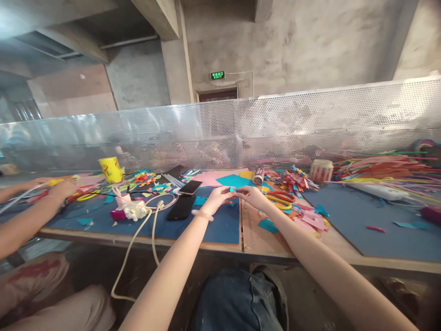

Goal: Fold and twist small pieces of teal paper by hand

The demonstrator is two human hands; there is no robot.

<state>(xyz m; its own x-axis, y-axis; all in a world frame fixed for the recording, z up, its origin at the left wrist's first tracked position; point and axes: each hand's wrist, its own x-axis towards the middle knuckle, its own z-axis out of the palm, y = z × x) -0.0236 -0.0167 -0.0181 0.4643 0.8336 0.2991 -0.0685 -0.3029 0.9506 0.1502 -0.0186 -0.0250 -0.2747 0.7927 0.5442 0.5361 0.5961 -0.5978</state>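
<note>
Left hand (218,197) and right hand (255,196) pinch small blue paper piece (232,189) from either side, presumably for steadiness, above bench (257,238)

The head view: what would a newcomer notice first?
Probably the two hands, close together at a small blue piece mid-table. Next, the bright yellow container to their left and colourful strands heaped far right. Above, a green exit sign glows.

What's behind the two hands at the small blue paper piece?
Beyond the left hand and right hand: flat blue paper sheet, pink paper, reddish-brown cylindrical can, then perforated metal panel. Tabletop parts directly masked by the hands can't be seen.
</note>
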